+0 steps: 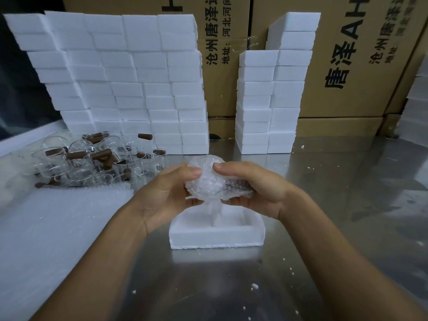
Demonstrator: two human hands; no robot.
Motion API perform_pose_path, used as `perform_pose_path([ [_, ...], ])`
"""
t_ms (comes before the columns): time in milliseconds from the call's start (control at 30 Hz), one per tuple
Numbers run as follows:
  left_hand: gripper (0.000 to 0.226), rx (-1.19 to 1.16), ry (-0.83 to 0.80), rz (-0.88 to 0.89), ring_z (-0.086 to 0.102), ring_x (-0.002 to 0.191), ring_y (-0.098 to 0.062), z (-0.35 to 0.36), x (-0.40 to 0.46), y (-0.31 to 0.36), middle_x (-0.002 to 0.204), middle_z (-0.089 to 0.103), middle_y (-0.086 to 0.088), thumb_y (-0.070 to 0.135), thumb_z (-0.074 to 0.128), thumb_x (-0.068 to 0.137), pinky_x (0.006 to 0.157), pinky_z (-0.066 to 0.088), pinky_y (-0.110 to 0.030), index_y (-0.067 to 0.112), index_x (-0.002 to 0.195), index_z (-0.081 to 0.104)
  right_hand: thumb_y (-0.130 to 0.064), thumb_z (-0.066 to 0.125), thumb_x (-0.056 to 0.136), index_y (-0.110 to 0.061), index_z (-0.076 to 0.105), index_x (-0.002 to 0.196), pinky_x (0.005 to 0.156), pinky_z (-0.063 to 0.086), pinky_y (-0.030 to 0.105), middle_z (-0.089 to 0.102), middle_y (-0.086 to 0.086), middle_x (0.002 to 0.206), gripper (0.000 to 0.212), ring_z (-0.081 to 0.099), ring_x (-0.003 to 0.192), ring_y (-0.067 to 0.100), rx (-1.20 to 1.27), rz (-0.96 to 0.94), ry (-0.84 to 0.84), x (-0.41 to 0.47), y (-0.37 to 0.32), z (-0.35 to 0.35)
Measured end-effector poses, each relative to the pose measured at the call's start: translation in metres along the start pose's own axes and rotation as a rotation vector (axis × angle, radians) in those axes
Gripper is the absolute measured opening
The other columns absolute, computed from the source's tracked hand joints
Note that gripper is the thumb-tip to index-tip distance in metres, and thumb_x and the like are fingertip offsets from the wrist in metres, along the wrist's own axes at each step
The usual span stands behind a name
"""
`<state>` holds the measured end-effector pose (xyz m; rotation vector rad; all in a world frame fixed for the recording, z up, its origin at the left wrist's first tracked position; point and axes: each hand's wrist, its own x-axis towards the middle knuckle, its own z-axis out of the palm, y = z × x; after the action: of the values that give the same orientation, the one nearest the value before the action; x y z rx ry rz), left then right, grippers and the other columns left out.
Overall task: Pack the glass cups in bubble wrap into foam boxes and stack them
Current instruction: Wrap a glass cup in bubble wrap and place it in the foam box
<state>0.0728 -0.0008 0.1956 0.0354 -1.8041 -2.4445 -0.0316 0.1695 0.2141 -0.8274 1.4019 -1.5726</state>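
Both hands held one bubble-wrapped cup [208, 179] above the open foam box [216, 230], which sat on the steel tabletop [324, 205] directly in front of the person. The left hand [162, 195] cupped the rounded bowl end, thumb over the top and fingers [193, 201] curled beneath. The right hand [252, 188] gripped the other end, where a dark handle showed through the wrap, thumb pressing the wrap down on top. Judgement: two-handed hold kept the loose wrap closed around the glass so it would not unroll before seating. The bundle hung just over the box cavity and was not yet inside it; a tail of wrap trailed down toward the recess.

The box lay with its opening upward and long side toward the person, presumably so the bundle could be lowered straight in.

Supply arrangement: unwrapped glass cups with brown handles [92, 158] were heaped at left rear, within the left hand's reach. A sheet of bubble wrap [58, 216] lay flat at near left, beside the cups. A large stack of foam boxes [120, 84] stood behind the cups, and a smaller stack [273, 100] stood at right rear against cardboard cartons [347, 66]. Which stack took finished boxes could not be told.

Foam crumbs [254, 286] dotted the tabletop.
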Motion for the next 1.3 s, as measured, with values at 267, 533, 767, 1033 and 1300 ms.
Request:
perform_pose_path([
  [267,0.075,0.167,-0.005,0.064,0.064,0.108,-0.031,0.0,-0.004,0.002,0.126,0.062,-0.02,0.001,0.076,0.056,0.083,0.054,-0.036,0.001,0.129,0.057,-0.009,0.08,0.071,-0.008,0.071,0.107,0.076,0.054,0.024,0.074,0.008,0.099,0.037,0.071,0.091,0.019,-0.197,-0.08,-0.032,-0.003,-0.003,-0.009],
  [533,0.085,0.344,-0.107,0.085,0.062,0.101,-0.027,0.004,-0.01,0.006,0.109,0.064,-0.015,0.008,0.082,0.047,0.087,0.052,-0.036,-0.002,0.126,0.051,0.003,0.078,0.067,-0.015,0.074,0.088,0.074,0.054,0.023,0.071,0.005,0.086,0.027,0.067,0.08,0.015,-0.359,-0.108,-0.165,-0.009,-0.007,-0.013],
  [767,0.069,0.427,-0.172,0.089,0.065,0.091,-0.026,0.007,-0.01,0.009,0.101,0.068,-0.015,0.007,0.085,0.051,0.079,0.054,-0.034,0.008,0.113,0.054,0.0,0.08,0.07,-0.012,0.072,0.102,0.081,0.055,0.025,0.071,0.008,0.097,0.035,0.068,0.09,0.018,-0.419,-0.069,-0.202,-0.014,-0.013,-0.017],
  [1033,0.057,0.597,0.064,0.301,0.064,0.078,-0.014,0.004,-0.012,0.017,0.08,0.068,0.005,0.016,0.09,0.048,0.071,0.054,-0.03,0.016,0.095,0.057,-0.043,0.084,0.067,-0.03,0.066,0.119,0.084,0.054,0.03,0.074,-0.002,0.105,0.057,0.071,0.095,0.016,-0.385,-0.073,0.109,-0.011,-0.011,-0.021],
  [1300,0.036,0.854,0.027,0.432,0.061,0.073,-0.005,0.01,-0.015,0.024,0.074,0.064,0.012,0.018,0.091,0.057,0.069,0.049,-0.019,0.032,0.076,0.064,-0.042,0.061,0.095,-0.012,0.066,0.092,0.069,0.047,0.028,0.058,0.003,0.074,0.031,0.053,0.063,0.011,-0.266,-0.177,0.292,-0.006,-0.014,-0.017],
])
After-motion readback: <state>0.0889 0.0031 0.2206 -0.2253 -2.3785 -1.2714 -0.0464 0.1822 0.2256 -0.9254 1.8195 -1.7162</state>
